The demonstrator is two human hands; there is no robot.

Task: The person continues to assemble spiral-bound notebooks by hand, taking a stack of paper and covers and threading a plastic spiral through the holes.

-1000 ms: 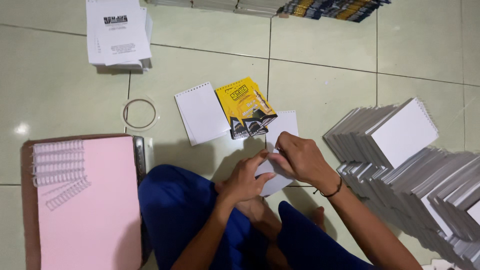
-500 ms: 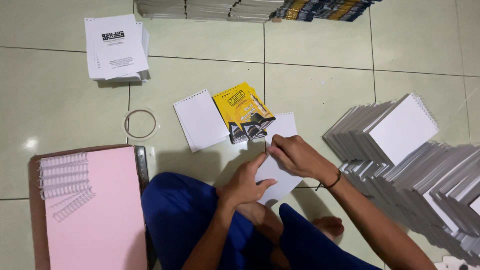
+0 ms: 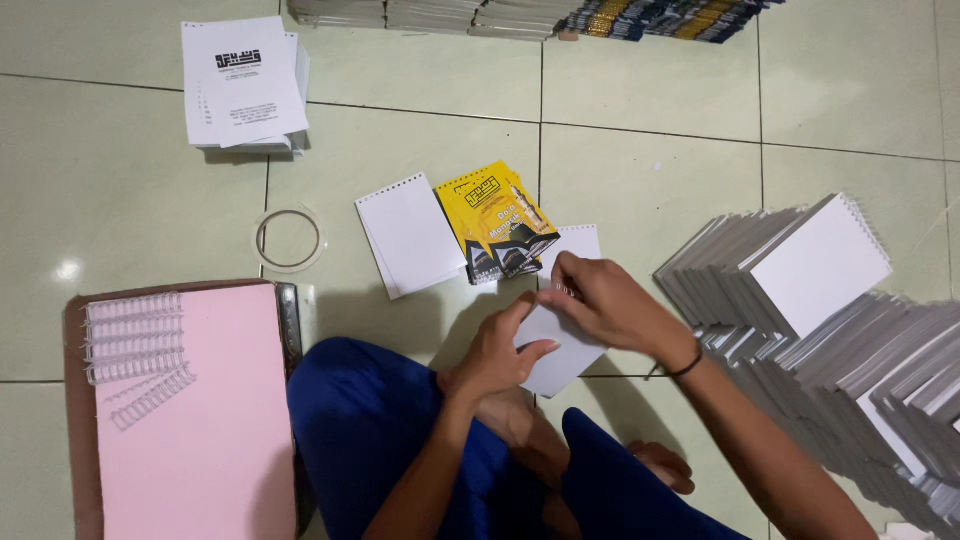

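Sitting on the tiled floor [image 3: 640, 170], a person in blue trousers is seen from above, both hands busy with a white booklet [image 3: 560, 345] held just over the knees. The left hand [image 3: 495, 350] is closed on the booklet's lower left edge, thumb laid across the page. The right hand [image 3: 600, 300] is pinched on its upper edge, fingers curled down — what lies under the fingertips cannot be told.

Just beyond the hands, a yellow booklet [image 3: 495, 220] lies on the floor, overlapping another white sheet [image 3: 580, 243]. Beside it to the left, a white spiral-bound pad [image 3: 410, 235] is lying flat. Farther left, a clear tape ring [image 3: 290, 238] is seen, and well apart at the top left, a stack of printed sheets [image 3: 240, 85].

At the lower left, a pink board [image 3: 210, 420] is laid out, with white binding coils [image 3: 135, 340] resting on it. On the right, a fanned heap of grey-edged pads [image 3: 820, 320] is piled — more stacks [image 3: 530, 15] are lined along the top edge.
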